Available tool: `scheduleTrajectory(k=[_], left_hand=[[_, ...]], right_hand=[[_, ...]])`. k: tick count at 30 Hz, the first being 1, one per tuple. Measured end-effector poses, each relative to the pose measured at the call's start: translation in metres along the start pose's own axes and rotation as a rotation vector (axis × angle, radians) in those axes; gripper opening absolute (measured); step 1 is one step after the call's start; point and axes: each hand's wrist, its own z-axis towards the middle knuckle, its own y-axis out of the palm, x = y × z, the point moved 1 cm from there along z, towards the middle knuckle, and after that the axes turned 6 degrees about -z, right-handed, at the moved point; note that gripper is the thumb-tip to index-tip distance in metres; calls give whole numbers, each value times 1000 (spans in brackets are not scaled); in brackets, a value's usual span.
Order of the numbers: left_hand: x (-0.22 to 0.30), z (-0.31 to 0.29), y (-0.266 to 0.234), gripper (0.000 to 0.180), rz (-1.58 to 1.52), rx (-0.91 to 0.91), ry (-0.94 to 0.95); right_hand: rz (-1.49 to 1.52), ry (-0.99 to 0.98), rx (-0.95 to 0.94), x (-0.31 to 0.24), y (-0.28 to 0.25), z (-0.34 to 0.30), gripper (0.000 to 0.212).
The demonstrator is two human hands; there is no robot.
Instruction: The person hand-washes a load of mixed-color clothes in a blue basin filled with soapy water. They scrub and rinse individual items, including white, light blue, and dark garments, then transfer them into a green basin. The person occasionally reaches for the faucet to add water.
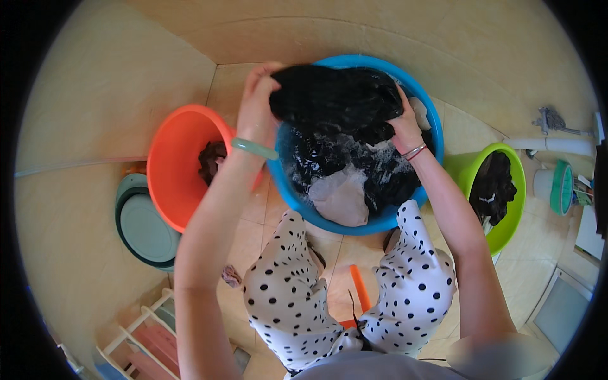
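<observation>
Our left grip (258,101) and right grip (406,128) pinch opposite ends of the black cloth (329,98) above the blue tub (354,61); its blurred folds hide some fingertips and water (303,163) beneath.

The floor (345,251) (beige tile) bears a blue basin (354,61).
</observation>
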Motion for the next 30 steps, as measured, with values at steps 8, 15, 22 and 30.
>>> scheduleTrajectory(k=[8, 15, 22, 30], left_hand=[[-159, 39, -128, 43, 745, 35, 131], [-214, 38, -106, 71, 1349, -41, 224], [-229, 60, -133, 61, 874, 104, 292], [-181, 29, -79, 70, -598, -106, -455]], right_hand=[[-854, -115, -153, 83, -22, 14, 72], [-1452, 27, -150, 129, 5, 29, 51], [-1228, 148, -135, 166, 0, 58, 44], [-880, -539, -278, 23, 60, -25, 21]])
